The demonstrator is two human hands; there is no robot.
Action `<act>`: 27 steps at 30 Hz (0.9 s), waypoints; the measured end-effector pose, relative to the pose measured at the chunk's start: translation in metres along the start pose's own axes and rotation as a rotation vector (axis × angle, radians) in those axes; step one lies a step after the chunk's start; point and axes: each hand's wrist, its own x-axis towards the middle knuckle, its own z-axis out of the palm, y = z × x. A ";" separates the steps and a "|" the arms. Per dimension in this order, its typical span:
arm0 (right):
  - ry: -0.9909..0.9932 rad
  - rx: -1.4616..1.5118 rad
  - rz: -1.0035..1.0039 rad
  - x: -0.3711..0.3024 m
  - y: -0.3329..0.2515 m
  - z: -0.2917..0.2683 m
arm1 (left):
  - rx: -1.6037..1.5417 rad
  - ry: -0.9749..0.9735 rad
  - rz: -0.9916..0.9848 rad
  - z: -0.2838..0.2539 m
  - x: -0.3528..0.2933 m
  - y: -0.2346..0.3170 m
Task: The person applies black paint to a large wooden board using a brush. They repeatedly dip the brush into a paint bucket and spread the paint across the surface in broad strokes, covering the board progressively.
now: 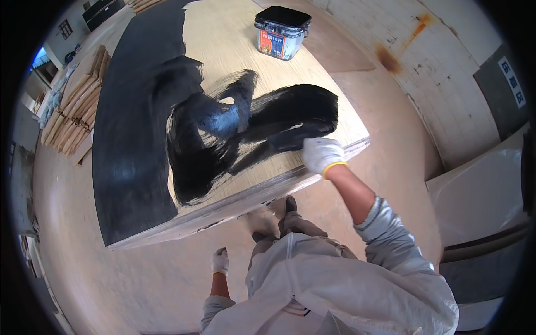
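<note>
My right hand (322,156), in a white glove with a yellow cuff, is closed at the near right edge of a pale wooden board (245,192). Whatever it grips is hidden by the glove and the dark paint. Broad, streaky strokes of wet black paint (296,106) run from beside the hand leftward across the board. A solid black coat (131,151) covers the board's left side. My left hand (220,261), gloved in white with darkened fingertips, hangs off the board's near side. Its fingers are curled, with nothing visible in them.
A square plastic tub (282,33) with a black-smeared rim stands at the board's far right. Bundles of brown sheets (78,103) are stacked on the floor to the left. A stained white wall (402,50) rises at the right, with pale and dark panels (480,195) leaning below it.
</note>
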 end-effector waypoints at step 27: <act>-0.086 -0.121 0.137 0.032 0.176 -0.038 | -0.427 0.108 -0.330 0.003 -0.065 -0.054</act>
